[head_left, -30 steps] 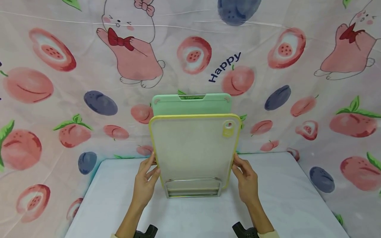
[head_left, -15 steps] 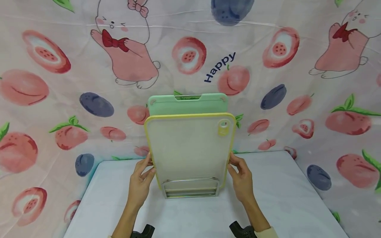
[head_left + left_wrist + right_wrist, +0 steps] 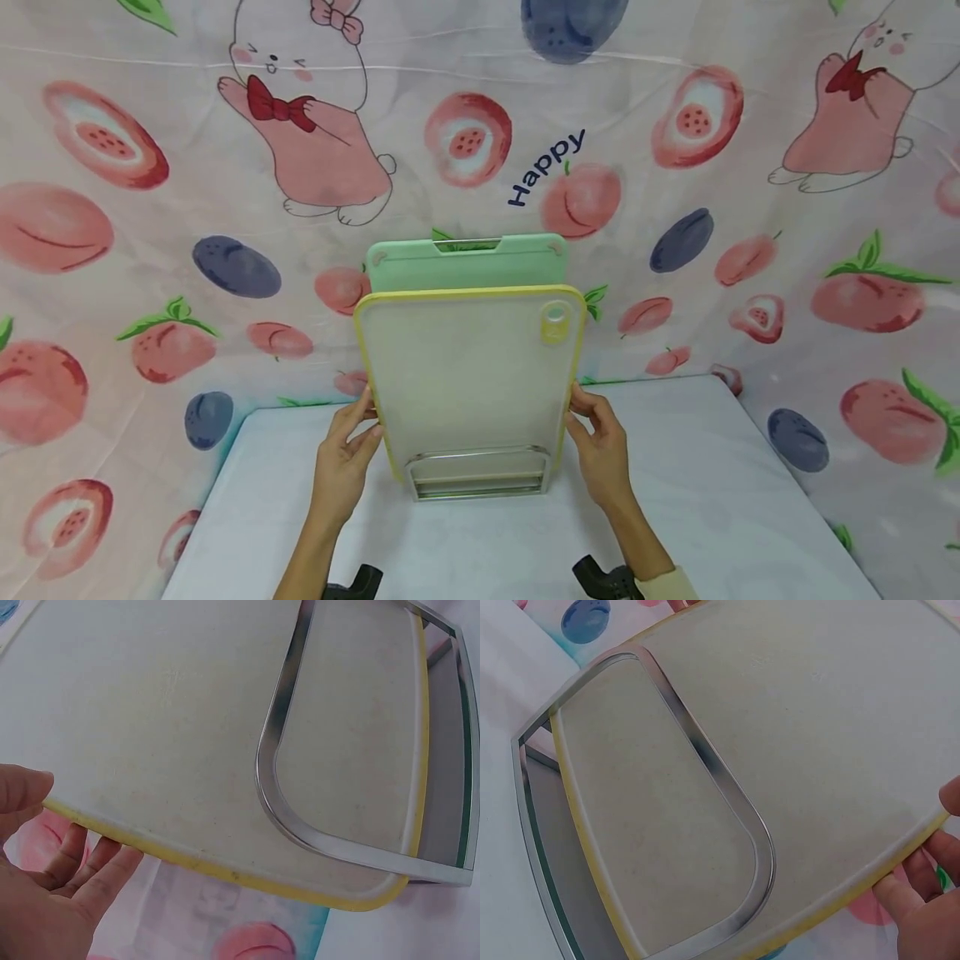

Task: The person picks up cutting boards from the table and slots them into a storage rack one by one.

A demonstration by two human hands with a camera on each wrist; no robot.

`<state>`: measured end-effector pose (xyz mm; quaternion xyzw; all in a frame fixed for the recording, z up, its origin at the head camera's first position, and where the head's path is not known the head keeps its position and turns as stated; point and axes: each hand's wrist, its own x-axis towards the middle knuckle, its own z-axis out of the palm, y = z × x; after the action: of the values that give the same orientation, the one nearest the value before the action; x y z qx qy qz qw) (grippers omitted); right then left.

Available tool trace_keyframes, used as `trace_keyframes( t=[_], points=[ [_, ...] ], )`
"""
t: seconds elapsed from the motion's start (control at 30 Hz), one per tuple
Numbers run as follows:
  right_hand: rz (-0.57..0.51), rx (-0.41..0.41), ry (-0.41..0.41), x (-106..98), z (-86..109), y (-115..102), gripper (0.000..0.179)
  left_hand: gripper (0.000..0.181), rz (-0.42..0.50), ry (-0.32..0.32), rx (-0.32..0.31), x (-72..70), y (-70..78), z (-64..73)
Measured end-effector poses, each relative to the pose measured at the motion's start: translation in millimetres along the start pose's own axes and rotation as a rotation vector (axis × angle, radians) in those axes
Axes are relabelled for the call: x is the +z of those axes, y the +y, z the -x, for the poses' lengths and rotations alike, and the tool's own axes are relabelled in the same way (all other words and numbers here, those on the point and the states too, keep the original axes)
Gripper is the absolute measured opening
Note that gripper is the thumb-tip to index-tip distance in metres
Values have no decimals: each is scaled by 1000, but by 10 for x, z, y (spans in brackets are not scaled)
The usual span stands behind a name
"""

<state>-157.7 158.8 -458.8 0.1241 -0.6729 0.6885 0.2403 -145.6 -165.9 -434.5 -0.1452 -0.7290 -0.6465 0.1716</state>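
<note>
A white cutting board with a yellow rim [image 3: 465, 375] stands upright in a metal rack [image 3: 480, 493], behind the rack's front bar. At its left edge my left hand [image 3: 339, 475] pinches the rim, thumb on the front face and fingers at the edge. The right hand [image 3: 603, 458] pinches the opposite edge in the same way. Behind it stands a green cutting board [image 3: 468, 268] with a handle slot, mostly hidden. Close up, the left wrist view has the left hand [image 3: 56, 900] on the yellow edge; the right wrist view has the right hand [image 3: 926, 900] there.
The rack stands on a white table [image 3: 697, 500]. A patterned cloth [image 3: 450, 50] with fruit and rabbits hangs behind and at both sides. Black wrist mounts [image 3: 603, 577] sit on both forearms.
The head view has turned slightly, so everything sits further left in it. Both hands keep their hold on the white board, which has shifted at most slightly left against the rack.
</note>
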Motion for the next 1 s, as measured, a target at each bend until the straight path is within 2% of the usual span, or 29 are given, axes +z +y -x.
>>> trace_keyframes(
  t=[0.2, 0.47, 0.77, 1.0],
  points=[
    [16, -19, -11, 12, -12, -11, 34, 56, 2, -23, 23, -25, -14, -3],
    [17, 6, 0, 16, -48, 61, 37, 58, -10, -44, -18, -37, -30, -50],
    [21, -11, -12, 24, -106, 47, 36, 60, -41, -48, -28, -24, -30, -104],
    [29, 49, 13, 48, -111, 58, 37, 60, -60, -46, -53, -31, -55, -117]
  ],
)
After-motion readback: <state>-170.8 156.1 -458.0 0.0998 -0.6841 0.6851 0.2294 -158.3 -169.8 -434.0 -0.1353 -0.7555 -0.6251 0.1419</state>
